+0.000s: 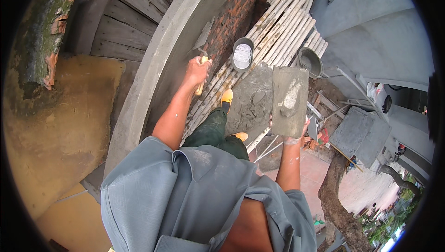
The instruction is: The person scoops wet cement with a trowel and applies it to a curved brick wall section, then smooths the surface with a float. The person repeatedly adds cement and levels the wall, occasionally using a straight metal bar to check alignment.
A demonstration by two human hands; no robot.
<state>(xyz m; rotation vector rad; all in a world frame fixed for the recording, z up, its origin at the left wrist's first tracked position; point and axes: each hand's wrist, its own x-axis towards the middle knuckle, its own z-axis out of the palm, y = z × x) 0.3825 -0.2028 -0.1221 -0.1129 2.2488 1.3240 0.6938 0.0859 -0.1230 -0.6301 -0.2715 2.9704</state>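
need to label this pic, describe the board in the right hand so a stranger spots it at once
From the row of pale poles, move down to the wet grey mortar. Just right of it, the right hand holds the board. Unlike the round bucket beyond it, the board is flat and rectangular, with a grey lump on its face.

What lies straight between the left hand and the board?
In the head view, the line from the left hand to the board crosses pale poles, then wet grey mortar.
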